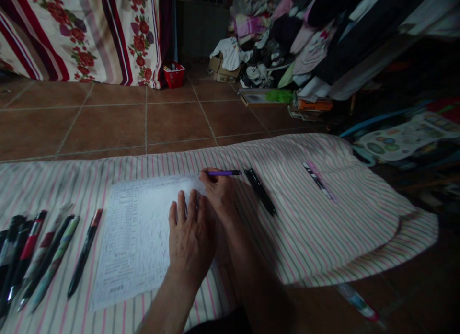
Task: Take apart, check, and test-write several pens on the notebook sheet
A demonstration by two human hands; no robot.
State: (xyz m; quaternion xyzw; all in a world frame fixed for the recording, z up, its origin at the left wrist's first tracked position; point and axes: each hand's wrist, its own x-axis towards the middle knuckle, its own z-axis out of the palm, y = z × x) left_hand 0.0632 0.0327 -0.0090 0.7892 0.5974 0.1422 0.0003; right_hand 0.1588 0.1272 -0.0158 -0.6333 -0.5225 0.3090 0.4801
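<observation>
A sheet of paper [122,243] with printed or written lines lies on a striped cloth [287,257]. My left hand [190,233] rests flat on the sheet, fingers stretched and slightly apart. At the sheet's upper right corner, my right hand [220,192] is closed on a purple pen [224,173], its dark end pointing right. The pen's writing tip is hidden behind my fingers. Just right of that hand lie black pens [260,192] side by side. Left of the sheet is a single dark pen [84,255] with an orange-brown end.
Several pens [53,264] lie together at the left. A pink-and-black pen-like item [319,181] is on the cloth at right. Beyond are floor tiles [172,123], a red basket [174,75], a cardboard box [223,70] and heaped clothes [280,32]. A bottle-like object [359,303] lies lower right.
</observation>
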